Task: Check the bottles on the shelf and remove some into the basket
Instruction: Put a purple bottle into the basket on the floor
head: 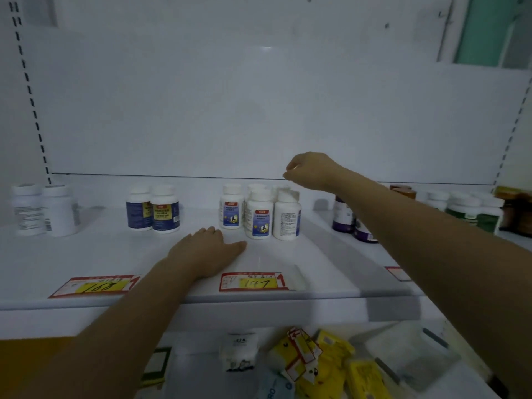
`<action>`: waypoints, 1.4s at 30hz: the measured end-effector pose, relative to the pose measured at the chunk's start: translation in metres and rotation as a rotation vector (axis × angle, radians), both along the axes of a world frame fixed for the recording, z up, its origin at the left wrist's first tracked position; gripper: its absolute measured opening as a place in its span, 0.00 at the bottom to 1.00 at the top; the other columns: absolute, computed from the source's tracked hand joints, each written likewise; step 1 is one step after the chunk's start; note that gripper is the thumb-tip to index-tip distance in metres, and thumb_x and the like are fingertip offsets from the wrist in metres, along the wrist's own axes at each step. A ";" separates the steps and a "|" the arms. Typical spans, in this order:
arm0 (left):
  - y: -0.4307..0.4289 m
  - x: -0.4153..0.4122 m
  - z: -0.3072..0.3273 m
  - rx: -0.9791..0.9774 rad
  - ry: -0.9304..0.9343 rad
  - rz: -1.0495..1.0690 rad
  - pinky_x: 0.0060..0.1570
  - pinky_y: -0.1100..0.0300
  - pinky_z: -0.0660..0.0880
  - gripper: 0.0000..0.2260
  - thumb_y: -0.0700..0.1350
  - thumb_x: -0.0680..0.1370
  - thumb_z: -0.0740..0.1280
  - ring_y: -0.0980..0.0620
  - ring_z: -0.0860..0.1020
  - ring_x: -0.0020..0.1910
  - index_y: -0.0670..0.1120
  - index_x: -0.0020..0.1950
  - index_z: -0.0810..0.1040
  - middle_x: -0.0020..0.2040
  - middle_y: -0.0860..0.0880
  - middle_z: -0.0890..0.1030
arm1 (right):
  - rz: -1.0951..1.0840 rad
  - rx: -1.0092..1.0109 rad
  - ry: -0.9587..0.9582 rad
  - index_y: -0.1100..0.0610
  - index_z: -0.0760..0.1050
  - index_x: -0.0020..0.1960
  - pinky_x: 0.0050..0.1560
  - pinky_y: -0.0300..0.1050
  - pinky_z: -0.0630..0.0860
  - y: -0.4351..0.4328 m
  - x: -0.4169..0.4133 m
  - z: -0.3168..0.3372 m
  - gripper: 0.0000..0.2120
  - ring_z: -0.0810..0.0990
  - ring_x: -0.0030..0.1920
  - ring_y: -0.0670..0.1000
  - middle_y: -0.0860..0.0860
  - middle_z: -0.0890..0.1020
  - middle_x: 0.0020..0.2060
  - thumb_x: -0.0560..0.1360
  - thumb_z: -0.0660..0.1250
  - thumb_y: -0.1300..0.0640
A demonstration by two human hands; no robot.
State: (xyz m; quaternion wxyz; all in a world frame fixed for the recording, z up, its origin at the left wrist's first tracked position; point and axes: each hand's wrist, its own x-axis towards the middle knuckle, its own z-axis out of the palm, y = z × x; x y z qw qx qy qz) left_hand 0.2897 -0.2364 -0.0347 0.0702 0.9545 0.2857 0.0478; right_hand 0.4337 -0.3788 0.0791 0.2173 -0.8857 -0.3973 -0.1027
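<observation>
Two bare forearms [431,240] reach over a white shelf [100,254] of pill bottles.
The left hand [205,249] lies flat on the shelf, fingers straight, thumb pointing toward a cluster of white bottles [259,214] standing upright mid-shelf. The right hand [309,169] hovers just above that cluster's caps, fingers curled under; whether it grips anything cannot be told. Two blue-labelled bottles [152,211] stand apart to the left. A red-and-yellow price tag [253,282] lies near the left wrist.

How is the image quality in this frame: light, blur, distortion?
Head view: dim, bluish light; slotted uprights bow from wide-angle distortion; print on the bottles soft, unreadable; right hand slightly blurred; small glare patch on the back panel; lower-shelf packets smeared.
</observation>
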 end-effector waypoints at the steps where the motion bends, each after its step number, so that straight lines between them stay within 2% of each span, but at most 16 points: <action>1: -0.001 -0.001 0.001 -0.018 -0.009 0.018 0.68 0.52 0.61 0.34 0.66 0.78 0.49 0.47 0.63 0.72 0.44 0.75 0.59 0.75 0.45 0.61 | -0.010 0.003 -0.016 0.62 0.74 0.63 0.56 0.43 0.69 -0.010 -0.001 0.004 0.18 0.73 0.62 0.55 0.56 0.77 0.62 0.78 0.59 0.54; 4: -0.006 -0.006 0.006 0.010 0.014 0.032 0.68 0.52 0.63 0.29 0.62 0.79 0.50 0.46 0.66 0.70 0.47 0.74 0.61 0.73 0.44 0.64 | -0.041 0.026 -0.043 0.63 0.75 0.62 0.59 0.47 0.71 -0.042 -0.003 0.015 0.18 0.74 0.62 0.56 0.57 0.79 0.60 0.78 0.59 0.54; 6: -0.009 -0.006 0.015 0.039 -0.029 0.031 0.67 0.53 0.65 0.27 0.60 0.80 0.50 0.45 0.68 0.68 0.47 0.73 0.64 0.72 0.43 0.67 | -0.054 0.034 -0.058 0.61 0.75 0.62 0.56 0.43 0.70 -0.066 -0.003 0.019 0.17 0.74 0.61 0.54 0.55 0.78 0.60 0.79 0.58 0.53; 9: -0.033 -0.005 0.037 -0.056 -0.149 0.057 0.65 0.53 0.64 0.28 0.62 0.79 0.52 0.41 0.69 0.66 0.43 0.71 0.68 0.70 0.41 0.69 | -0.074 0.052 -0.064 0.59 0.75 0.63 0.52 0.40 0.67 -0.101 0.001 0.023 0.17 0.73 0.62 0.52 0.53 0.77 0.62 0.79 0.59 0.53; 12: -0.068 0.005 0.061 -0.021 -0.214 0.038 0.68 0.52 0.62 0.26 0.58 0.81 0.50 0.41 0.65 0.69 0.43 0.73 0.65 0.72 0.40 0.65 | -0.088 0.074 -0.061 0.58 0.75 0.64 0.52 0.39 0.66 -0.135 0.008 0.025 0.16 0.73 0.62 0.52 0.52 0.77 0.63 0.79 0.59 0.53; 15: -0.115 0.018 0.077 0.062 -0.307 -0.013 0.67 0.50 0.61 0.24 0.54 0.82 0.53 0.40 0.63 0.70 0.42 0.74 0.62 0.72 0.39 0.64 | -0.089 0.076 -0.061 0.57 0.75 0.64 0.51 0.39 0.66 -0.167 0.019 0.024 0.16 0.73 0.62 0.51 0.52 0.77 0.63 0.79 0.59 0.53; 18: -0.164 0.038 0.079 0.047 -0.422 -0.113 0.71 0.53 0.52 0.25 0.54 0.81 0.54 0.47 0.53 0.75 0.44 0.76 0.57 0.77 0.45 0.56 | -0.064 0.053 -0.057 0.57 0.75 0.63 0.49 0.39 0.67 -0.192 0.033 0.019 0.16 0.74 0.57 0.50 0.52 0.77 0.62 0.79 0.60 0.54; 20: -0.190 0.055 0.074 0.056 -0.396 -0.173 0.73 0.54 0.49 0.24 0.51 0.82 0.53 0.49 0.50 0.76 0.46 0.77 0.55 0.78 0.48 0.52 | -0.037 0.037 -0.057 0.57 0.76 0.63 0.48 0.39 0.68 -0.205 0.043 0.016 0.15 0.74 0.55 0.49 0.52 0.78 0.60 0.78 0.60 0.54; 25: -0.224 0.087 0.046 -0.025 -0.364 -0.110 0.72 0.54 0.52 0.23 0.53 0.83 0.50 0.48 0.54 0.75 0.47 0.76 0.56 0.77 0.47 0.55 | 0.054 0.013 -0.060 0.57 0.74 0.63 0.52 0.39 0.69 -0.217 0.068 0.011 0.16 0.75 0.60 0.51 0.52 0.77 0.62 0.79 0.60 0.54; 30: -0.216 0.099 0.015 0.007 -0.245 -0.024 0.73 0.48 0.51 0.22 0.51 0.83 0.47 0.42 0.50 0.76 0.49 0.77 0.52 0.78 0.46 0.51 | 0.135 -0.003 -0.052 0.56 0.71 0.67 0.57 0.42 0.71 -0.201 0.083 -0.003 0.18 0.74 0.62 0.53 0.54 0.75 0.65 0.79 0.60 0.51; 34: -0.206 0.104 0.004 -0.030 -0.131 0.037 0.74 0.46 0.50 0.23 0.53 0.83 0.44 0.43 0.49 0.76 0.50 0.77 0.51 0.78 0.47 0.50 | 0.167 0.011 -0.060 0.55 0.70 0.68 0.55 0.42 0.70 -0.185 0.085 -0.012 0.20 0.74 0.62 0.54 0.54 0.75 0.64 0.79 0.61 0.48; 37: -0.199 0.107 0.000 -0.013 -0.005 0.054 0.72 0.42 0.53 0.23 0.53 0.82 0.46 0.41 0.52 0.75 0.50 0.77 0.51 0.78 0.46 0.52 | 0.121 -0.056 -0.118 0.54 0.70 0.67 0.60 0.48 0.70 -0.172 0.085 -0.017 0.21 0.73 0.62 0.56 0.55 0.75 0.63 0.79 0.60 0.44; 42: -0.202 0.109 0.001 0.097 0.106 0.009 0.72 0.42 0.53 0.24 0.54 0.82 0.45 0.42 0.52 0.75 0.51 0.78 0.49 0.78 0.46 0.51 | -0.023 -0.182 -0.293 0.54 0.72 0.60 0.62 0.55 0.62 -0.153 0.084 -0.024 0.22 0.72 0.59 0.58 0.55 0.77 0.56 0.78 0.55 0.38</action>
